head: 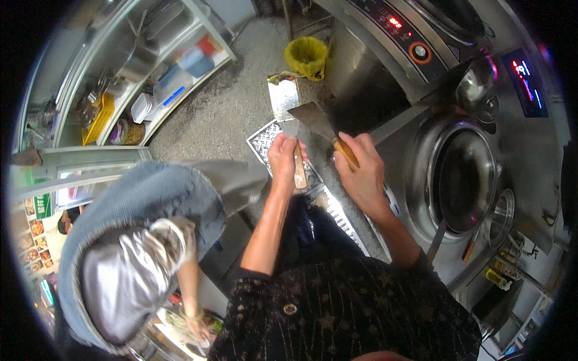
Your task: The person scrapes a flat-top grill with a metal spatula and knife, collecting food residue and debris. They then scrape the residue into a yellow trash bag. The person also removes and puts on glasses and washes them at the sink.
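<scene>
My left hand [284,158] grips a wooden-handled metal scraper [299,168]. Its blade points away from me; where it ends against the shiny metal behind is hard to tell. In my right hand [361,173] is a second scraper [311,118] with a wide, flared blade and a yellowish wooden handle. That blade slants up and left, close beyond the left hand's fingers. Both tools are held in the air in front of my body. Below and beyond them lie a patterned metal floor plate [266,141] and a shiny rectangular metal piece [283,97] with scraps at its far end.
To the right, a wok [467,180] sits in a cooker with a lit display [524,83]. A yellow-lined bin [307,54] stands ahead. Shelves [149,99] hold containers at left. A person in a blue apron [149,194] works close on my left, a hand [196,327] near food.
</scene>
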`<state>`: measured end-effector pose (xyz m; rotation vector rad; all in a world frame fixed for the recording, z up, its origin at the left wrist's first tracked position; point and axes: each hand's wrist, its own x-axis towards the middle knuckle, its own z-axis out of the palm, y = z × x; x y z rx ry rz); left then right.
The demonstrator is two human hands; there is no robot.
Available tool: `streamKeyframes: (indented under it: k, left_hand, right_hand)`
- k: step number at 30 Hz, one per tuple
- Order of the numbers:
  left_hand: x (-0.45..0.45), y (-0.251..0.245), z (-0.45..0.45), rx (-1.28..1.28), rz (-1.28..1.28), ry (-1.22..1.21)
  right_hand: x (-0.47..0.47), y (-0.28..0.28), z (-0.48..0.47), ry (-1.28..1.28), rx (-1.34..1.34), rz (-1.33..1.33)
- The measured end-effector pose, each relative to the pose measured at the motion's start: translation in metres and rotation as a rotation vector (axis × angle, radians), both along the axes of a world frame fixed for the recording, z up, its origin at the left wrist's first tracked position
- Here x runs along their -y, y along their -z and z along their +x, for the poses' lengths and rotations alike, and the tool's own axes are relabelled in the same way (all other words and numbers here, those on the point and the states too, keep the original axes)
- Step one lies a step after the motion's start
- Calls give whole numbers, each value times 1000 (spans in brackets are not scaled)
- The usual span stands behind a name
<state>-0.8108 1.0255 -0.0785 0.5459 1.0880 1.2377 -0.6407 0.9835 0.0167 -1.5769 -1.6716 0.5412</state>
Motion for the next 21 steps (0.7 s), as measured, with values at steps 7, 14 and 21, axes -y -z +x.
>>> streamKeyframes:
  k: [7, 14, 21]
  left_hand:
    - [-119, 31, -18, 5, -91, 45]
    - [-236, 69, -38, 2, -152, 82]
    - [-332, 116, -41, -45, -224, 197]
  right_hand:
    - [-126, 41, -31, 107, -28, -29]
    - [-246, 94, -61, 82, 42, -69]
    - [-337, 159, -66, 128, 123, -186]
